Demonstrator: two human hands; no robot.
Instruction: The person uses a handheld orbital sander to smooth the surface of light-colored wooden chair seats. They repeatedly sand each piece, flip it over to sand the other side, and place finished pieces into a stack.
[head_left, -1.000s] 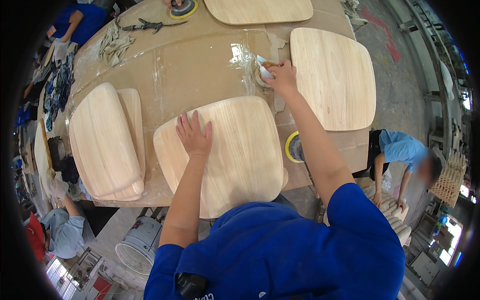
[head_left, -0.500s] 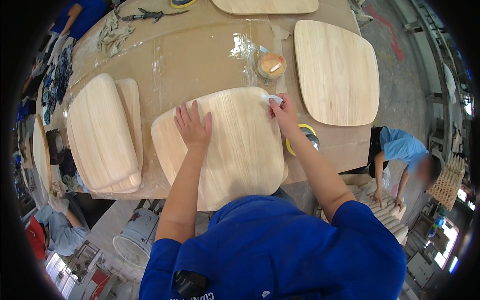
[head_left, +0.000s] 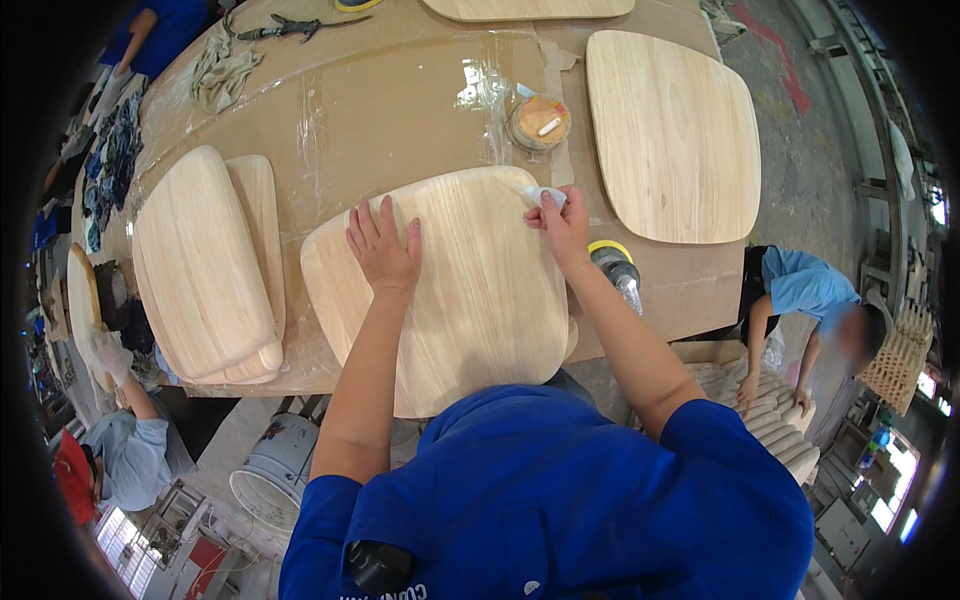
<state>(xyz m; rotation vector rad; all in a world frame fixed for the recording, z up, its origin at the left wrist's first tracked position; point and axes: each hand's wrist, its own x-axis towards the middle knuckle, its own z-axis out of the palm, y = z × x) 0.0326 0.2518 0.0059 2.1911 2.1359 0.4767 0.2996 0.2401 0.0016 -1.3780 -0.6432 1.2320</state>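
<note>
A pale wooden panel (head_left: 470, 290) with rounded corners lies in front of me, its near edge against my body. Spread flat near its far left edge, my left hand (head_left: 384, 245) presses on the wood and holds nothing. At the far right corner, my right hand (head_left: 563, 222) is closed, pinching a small white flat piece (head_left: 545, 196) against the panel's edge. The fingers partly cover that piece, so I cannot tell its exact kind. Just beyond the corner stands a round container (head_left: 540, 123) with a short white stick on its top.
Two stacked panels (head_left: 205, 265) lie left, another panel (head_left: 675, 135) far right. A sander with a yellow-rimmed pad (head_left: 617, 268) sits beside my right forearm. A crumpled cloth (head_left: 225, 75) and an air gun (head_left: 290, 28) lie farther back. One co-worker (head_left: 805, 285) bends over stacked pieces at right.
My right hand has shifted slightly, and more of the white piece shows, tilted differently at the corner. My left hand stays in place. The co-worker's gloved hand at lower left has moved up.
</note>
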